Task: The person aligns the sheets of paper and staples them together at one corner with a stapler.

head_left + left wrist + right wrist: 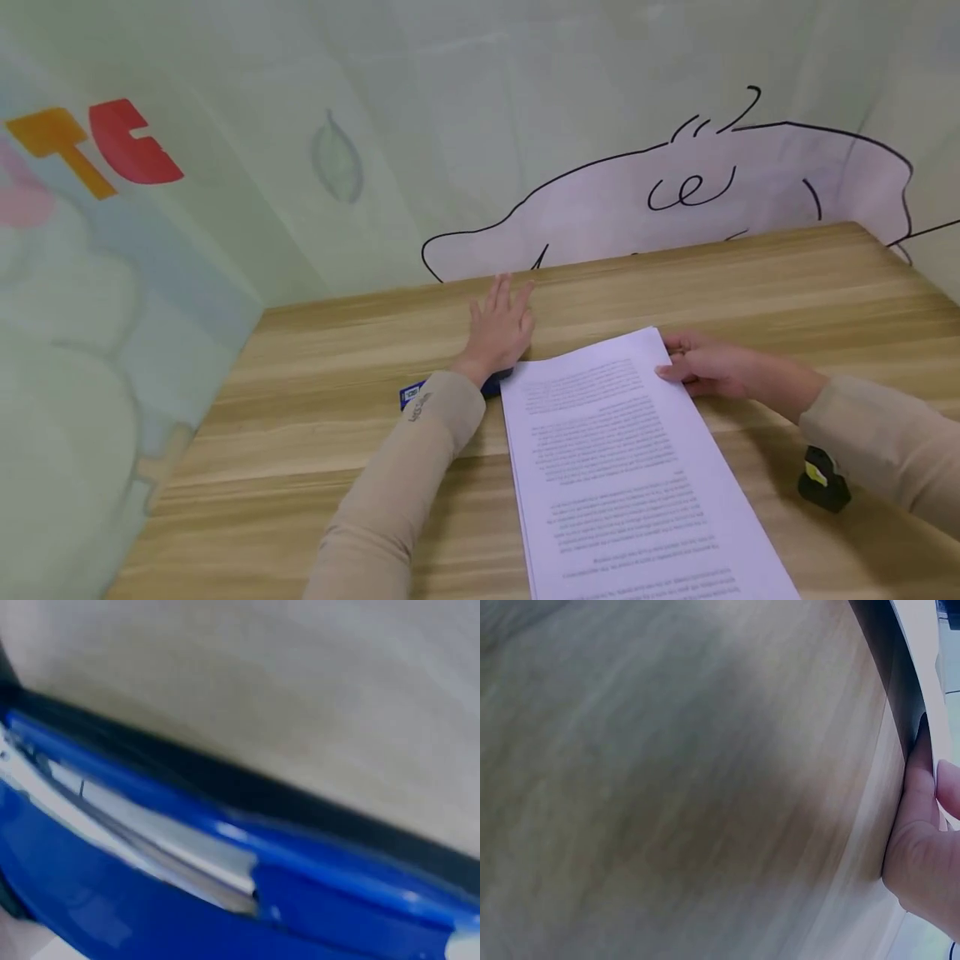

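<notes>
A stack of printed paper sheets [615, 467] lies on the table, its top left corner at a blue stapler [498, 382]. My left hand [501, 329] lies over the stapler, fingers straight and spread toward the table's far edge, and its heel and sleeve hide most of the tool. Close up in the left wrist view, the blue stapler [352, 892] shows a silver metal strip along its side. At the sheets' top right edge, my right hand [708, 367] pinches the stack between thumb and fingers. Its fingers [921, 802] reach under the paper in the right wrist view.
The wood-grain table [300, 408] ends at a wall covering [360, 100] with cartoon drawings. A small black thing with a yellow mark [822, 481] is beside the right sleeve. A blue and white label [409, 395] shows left of the left sleeve.
</notes>
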{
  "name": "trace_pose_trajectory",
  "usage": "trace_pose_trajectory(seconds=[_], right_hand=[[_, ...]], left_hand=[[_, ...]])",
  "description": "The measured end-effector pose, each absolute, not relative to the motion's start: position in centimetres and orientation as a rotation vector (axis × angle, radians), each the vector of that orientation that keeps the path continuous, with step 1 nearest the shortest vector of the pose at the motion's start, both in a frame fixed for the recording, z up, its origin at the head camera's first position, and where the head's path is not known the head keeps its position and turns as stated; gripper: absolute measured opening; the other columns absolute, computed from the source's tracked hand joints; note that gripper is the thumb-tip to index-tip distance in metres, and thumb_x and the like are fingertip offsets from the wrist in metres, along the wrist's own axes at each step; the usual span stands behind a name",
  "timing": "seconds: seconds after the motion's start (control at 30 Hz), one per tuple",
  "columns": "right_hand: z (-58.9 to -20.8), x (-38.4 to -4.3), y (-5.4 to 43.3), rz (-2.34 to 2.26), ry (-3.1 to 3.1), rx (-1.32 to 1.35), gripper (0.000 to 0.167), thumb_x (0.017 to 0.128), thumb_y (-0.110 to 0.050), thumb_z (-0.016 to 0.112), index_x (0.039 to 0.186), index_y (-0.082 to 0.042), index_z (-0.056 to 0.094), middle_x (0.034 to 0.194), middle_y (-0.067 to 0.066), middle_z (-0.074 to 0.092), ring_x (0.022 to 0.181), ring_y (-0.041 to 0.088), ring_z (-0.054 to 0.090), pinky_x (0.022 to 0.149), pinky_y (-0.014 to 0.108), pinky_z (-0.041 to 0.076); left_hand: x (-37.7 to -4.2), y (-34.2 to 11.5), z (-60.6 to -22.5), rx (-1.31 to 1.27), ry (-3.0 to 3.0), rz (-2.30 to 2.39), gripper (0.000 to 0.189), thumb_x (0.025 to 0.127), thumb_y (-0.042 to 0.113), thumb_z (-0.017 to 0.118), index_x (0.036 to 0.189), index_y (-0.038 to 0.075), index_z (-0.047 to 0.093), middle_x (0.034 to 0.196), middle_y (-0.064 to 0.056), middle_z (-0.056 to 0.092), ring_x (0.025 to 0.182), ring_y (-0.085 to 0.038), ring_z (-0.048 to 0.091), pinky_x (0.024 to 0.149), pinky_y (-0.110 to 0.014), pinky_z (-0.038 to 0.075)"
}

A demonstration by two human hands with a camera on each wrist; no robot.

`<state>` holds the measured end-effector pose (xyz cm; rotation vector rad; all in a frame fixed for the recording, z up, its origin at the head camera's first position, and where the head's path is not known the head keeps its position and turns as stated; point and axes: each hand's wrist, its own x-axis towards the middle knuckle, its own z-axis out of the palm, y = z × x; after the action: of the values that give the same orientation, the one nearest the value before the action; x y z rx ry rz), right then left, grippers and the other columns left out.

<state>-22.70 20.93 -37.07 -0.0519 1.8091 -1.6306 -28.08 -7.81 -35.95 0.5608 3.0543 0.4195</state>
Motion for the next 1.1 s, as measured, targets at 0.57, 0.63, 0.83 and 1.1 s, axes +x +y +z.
trace_pose_trajectory(seconds=[0.57,0.63,0.83,1.1], right_hand=[[-37.1,-22.7,21.2,-1.638,1.797,-0.079,0.065,0.091,-0.004,0.054,0.143,0.007,0.016,0.099,0.003,0.064,0.087,0.018,0.062,0.078,0.035,0.051],[-37.2,-22.7,21.0,-1.636,1.789,-0.08,0.065,0.091,-0.004,0.055,0.143,0.007,0.016,0.1,0.004,0.064,0.087,0.018,0.062,0.078,0.035,0.051],[-37.6,-23.1,20.7,-1.638,1.777,-0.116,0.068,0.092,-0.004,0.053,0.145,0.006,0.011,0.1,0.001,0.064,0.087,0.016,0.062,0.079,0.034,0.051],[-37.9,-22.5,23.1,-1.626,1.824,-0.13,0.066,0.094,-0.009,0.052,0.144,0.007,0.011,0.099,-0.007,0.065,0.087,0.013,0.062,0.077,0.032,0.05]], left_hand=[[-27.6,-10.6,-33.7,0.775,2.905,1.054,0.044,0.102,0.029,0.032,0.134,0.001,0.045,0.13,-0.014,0.051,0.12,-0.026,0.045,0.102,-0.038,0.033],[-26.7,-12.0,-32.8,0.748,2.843,0.918,0.045,0.1,0.036,0.039,0.131,0.005,0.049,0.123,-0.011,0.055,0.111,-0.023,0.051,0.095,-0.038,0.04],[-24.4,-15.4,-31.2,0.875,2.74,0.333,0.044,0.09,0.034,0.061,0.121,0.003,0.058,0.11,-0.009,0.062,0.092,-0.02,0.057,0.083,-0.035,0.046],[-24.6,-15.2,-30.7,0.96,2.655,0.384,0.03,0.099,0.025,0.046,0.114,0.0,0.054,0.093,-0.007,0.057,0.079,-0.019,0.051,0.072,-0.032,0.041]])
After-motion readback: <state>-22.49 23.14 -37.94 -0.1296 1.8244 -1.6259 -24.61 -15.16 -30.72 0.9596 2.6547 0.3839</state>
